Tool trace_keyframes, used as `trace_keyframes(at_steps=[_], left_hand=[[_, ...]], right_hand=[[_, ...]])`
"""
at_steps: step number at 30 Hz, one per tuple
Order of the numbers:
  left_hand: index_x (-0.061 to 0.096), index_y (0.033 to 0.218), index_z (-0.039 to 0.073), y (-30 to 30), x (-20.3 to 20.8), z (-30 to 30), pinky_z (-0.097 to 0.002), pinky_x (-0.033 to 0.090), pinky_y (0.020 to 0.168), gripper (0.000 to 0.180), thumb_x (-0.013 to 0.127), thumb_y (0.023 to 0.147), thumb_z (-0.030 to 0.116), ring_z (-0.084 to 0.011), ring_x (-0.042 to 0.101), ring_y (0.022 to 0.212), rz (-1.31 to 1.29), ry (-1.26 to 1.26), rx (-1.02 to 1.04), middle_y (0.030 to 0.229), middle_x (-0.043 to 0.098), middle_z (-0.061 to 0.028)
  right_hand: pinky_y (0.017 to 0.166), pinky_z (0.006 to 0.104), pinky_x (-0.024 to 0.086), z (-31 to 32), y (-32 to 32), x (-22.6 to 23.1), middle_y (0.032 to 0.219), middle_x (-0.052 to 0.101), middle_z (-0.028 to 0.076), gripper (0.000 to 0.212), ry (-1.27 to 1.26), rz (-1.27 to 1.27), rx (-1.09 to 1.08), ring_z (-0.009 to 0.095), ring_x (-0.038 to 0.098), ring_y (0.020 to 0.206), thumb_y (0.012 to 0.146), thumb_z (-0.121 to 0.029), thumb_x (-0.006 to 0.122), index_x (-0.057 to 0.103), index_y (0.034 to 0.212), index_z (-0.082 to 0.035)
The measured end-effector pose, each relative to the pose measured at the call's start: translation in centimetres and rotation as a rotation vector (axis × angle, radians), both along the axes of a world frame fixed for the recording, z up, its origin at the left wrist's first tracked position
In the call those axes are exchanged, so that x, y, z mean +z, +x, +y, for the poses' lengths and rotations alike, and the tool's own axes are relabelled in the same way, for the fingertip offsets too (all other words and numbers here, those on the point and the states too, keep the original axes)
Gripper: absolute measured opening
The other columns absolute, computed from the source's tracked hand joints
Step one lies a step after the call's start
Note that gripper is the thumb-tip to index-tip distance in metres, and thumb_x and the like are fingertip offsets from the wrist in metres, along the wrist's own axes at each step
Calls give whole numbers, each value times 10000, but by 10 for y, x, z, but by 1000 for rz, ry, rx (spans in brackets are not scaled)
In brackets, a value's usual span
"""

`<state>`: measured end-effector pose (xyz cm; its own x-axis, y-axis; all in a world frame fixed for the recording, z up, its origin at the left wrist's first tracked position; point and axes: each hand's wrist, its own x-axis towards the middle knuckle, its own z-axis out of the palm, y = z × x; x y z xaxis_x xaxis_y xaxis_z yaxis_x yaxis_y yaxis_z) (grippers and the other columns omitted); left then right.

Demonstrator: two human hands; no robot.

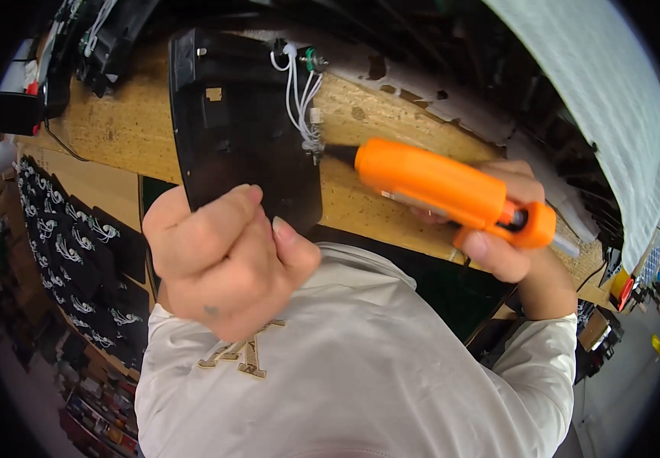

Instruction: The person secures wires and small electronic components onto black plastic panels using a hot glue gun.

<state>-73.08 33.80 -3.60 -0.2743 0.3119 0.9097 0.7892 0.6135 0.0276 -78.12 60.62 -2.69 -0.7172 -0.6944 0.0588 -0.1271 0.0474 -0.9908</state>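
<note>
My left hand (231, 256) is closed round the near end of a black plastic panel (246, 114), which is held up over the wooden bench. White wires (294, 95) run along the panel's right edge, from a small green part (312, 59) at the far corner down to a clump near the middle of that edge. In my right hand (509, 221) is an orange hot glue gun (429, 179), a clear glue stick (565, 245) poking out of its back. Its dark nozzle points left and is at the wire clump; whether it touches cannot be told.
The wooden bench (108, 126) spans behind the panel. Many black pieces with white wires (63, 244) lie at the left. More dark parts (108, 46) stand at the far left. A pale sheet (597, 99) hangs at the right, and a cable (66, 145) crosses the bench's left end.
</note>
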Motion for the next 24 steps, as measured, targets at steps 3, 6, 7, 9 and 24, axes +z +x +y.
trace_keyframes(at_steps=[3, 6, 7, 9, 24], left_hand=[[295, 466, 101, -26, -10, 8, -244, 302, 392, 244, 513, 382, 32, -183, 353, 373, 378, 130, -271, 481, 325, -43], [296, 462, 103, -29, -14, 7, -242, 316, 417, 236, 511, 394, 34, -184, 343, 380, 422, 166, -316, 488, 317, -37], [296, 462, 103, -28, -14, 6, -242, 316, 417, 236, 511, 394, 34, -184, 343, 380, 416, 170, -312, 488, 317, -37], [291, 464, 107, -24, -15, 3, -238, 323, 436, 241, 515, 408, 36, -179, 344, 393, 341, 135, -259, 503, 310, -27], [377, 494, 111, -23, -20, -8, -210, 351, 467, 192, 557, 504, 45, -199, 464, 511, 401, 100, -276, 586, 354, -25]], right_hand=[[457, 277, 413, -1, -4, 1, 596, 558, 69, 385, 116, 197, 112, 214, 552, 488, 741, -372, 749, 616, 760, -11], [449, 287, 415, -5, -4, 0, 584, 555, 70, 400, 109, 202, 84, 216, 549, 475, 742, -386, 749, 620, 758, -8], [448, 288, 426, -4, -5, 0, 584, 565, 75, 419, 102, 201, 99, 220, 557, 467, 751, -402, 739, 622, 758, 1], [453, 285, 435, -5, -5, 0, 593, 575, 80, 425, 103, 196, 102, 221, 565, 472, 758, -407, 731, 624, 762, 5], [479, 318, 457, -7, -4, 7, 647, 589, 85, 441, 204, 194, 142, 248, 588, 517, 773, -424, 740, 612, 773, -2]])
